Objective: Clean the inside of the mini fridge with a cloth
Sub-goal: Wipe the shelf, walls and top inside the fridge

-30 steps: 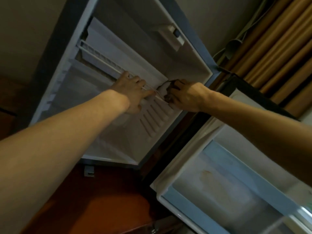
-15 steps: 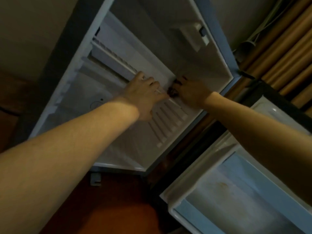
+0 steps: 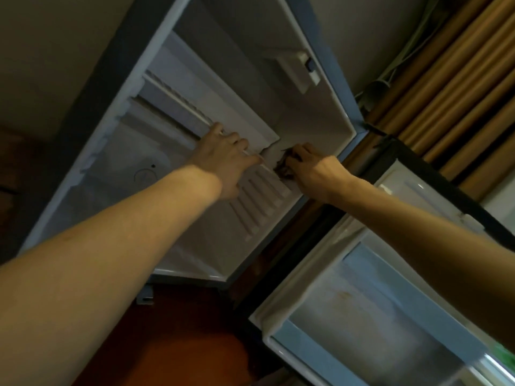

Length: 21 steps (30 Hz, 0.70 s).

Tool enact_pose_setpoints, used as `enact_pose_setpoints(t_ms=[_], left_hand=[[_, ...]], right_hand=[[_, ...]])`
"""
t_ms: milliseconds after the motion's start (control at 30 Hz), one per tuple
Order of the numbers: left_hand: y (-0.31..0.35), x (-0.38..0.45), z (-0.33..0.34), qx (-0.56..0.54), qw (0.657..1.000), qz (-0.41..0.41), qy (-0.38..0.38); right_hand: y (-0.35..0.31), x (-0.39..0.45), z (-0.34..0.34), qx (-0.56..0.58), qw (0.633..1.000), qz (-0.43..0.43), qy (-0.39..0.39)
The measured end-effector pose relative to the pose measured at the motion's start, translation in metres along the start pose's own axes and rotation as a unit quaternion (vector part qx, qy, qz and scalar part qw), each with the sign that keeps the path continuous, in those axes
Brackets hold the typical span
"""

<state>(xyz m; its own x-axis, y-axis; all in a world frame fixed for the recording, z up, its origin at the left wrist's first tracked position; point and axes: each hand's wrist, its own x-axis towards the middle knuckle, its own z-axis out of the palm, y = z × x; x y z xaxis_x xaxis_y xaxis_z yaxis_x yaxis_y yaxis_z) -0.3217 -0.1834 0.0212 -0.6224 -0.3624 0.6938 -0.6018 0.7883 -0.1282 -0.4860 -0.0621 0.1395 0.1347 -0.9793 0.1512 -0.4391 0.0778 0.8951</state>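
The mini fridge (image 3: 320, 90) stands open, its white inside tilted in the head view. My left hand (image 3: 227, 160) reaches deep in and grips the front edge of a white shelf flap (image 3: 211, 93) at the back. My right hand (image 3: 313, 171) is beside it, fingers curled round a dark brown cloth (image 3: 282, 167) pressed against the ribbed right inner wall (image 3: 259, 207). The two hands are almost touching. Most of the cloth is hidden under my fingers.
The open fridge door (image 3: 390, 316) with its white and blue shelf sits at the lower right. A white control box (image 3: 301, 68) juts from the inner wall above my hands. Brown curtains (image 3: 459, 79) hang at the right. Reddish floor (image 3: 167, 344) lies below.
The view has shifted a little, so the fridge sits differently in frame. My right hand with the cloth has slid slightly along the ribbed wall. My left hand keeps its grip on the flap.
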Motion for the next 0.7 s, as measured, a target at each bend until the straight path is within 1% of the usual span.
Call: enact_pose_setpoints(t_ms=[67, 133, 200, 233, 300, 367, 533, 567, 633, 700], left_hand=[[-0.002, -0.001, 0.001, -0.001, 1.0, 0.005, 0.019], [-0.004, 0.0, 0.003, -0.007, 1.0, 0.01, 0.028], [-0.007, 0.001, 0.004, -0.021, 0.999, 0.011, 0.031], [-0.008, 0.002, 0.005, -0.032, 0.999, 0.013, 0.032], [-0.007, 0.003, 0.004, -0.046, 0.998, 0.014, 0.034], [-0.005, 0.003, 0.003, -0.049, 0.998, 0.01, 0.033], [-0.003, 0.002, 0.0, -0.051, 0.998, 0.004, 0.026], [-0.003, 0.002, 0.0, -0.048, 0.999, 0.002, 0.021], [-0.002, 0.002, -0.001, -0.046, 0.999, 0.0, 0.015], [-0.002, 0.0, 0.0, -0.051, 0.999, 0.0, 0.018]], right_hand=[[0.001, 0.023, 0.009, -0.011, 1.0, 0.013, -0.022], [0.004, 0.043, 0.021, -0.033, 0.999, 0.003, -0.038], [0.003, 0.058, 0.034, -0.005, 0.999, -0.003, -0.048], [0.001, 0.061, 0.037, -0.001, 0.999, -0.002, -0.04], [-0.007, 0.057, 0.028, 0.02, 0.998, 0.033, -0.05], [-0.005, 0.044, 0.019, 0.012, 0.997, 0.054, -0.046], [0.021, -0.001, -0.004, 0.013, 1.0, -0.011, -0.017], [0.023, -0.007, -0.012, 0.005, 1.0, -0.01, -0.015], [0.023, -0.01, -0.018, -0.011, 0.999, 0.003, -0.035], [0.023, -0.005, -0.017, -0.006, 1.0, 0.012, -0.019]])
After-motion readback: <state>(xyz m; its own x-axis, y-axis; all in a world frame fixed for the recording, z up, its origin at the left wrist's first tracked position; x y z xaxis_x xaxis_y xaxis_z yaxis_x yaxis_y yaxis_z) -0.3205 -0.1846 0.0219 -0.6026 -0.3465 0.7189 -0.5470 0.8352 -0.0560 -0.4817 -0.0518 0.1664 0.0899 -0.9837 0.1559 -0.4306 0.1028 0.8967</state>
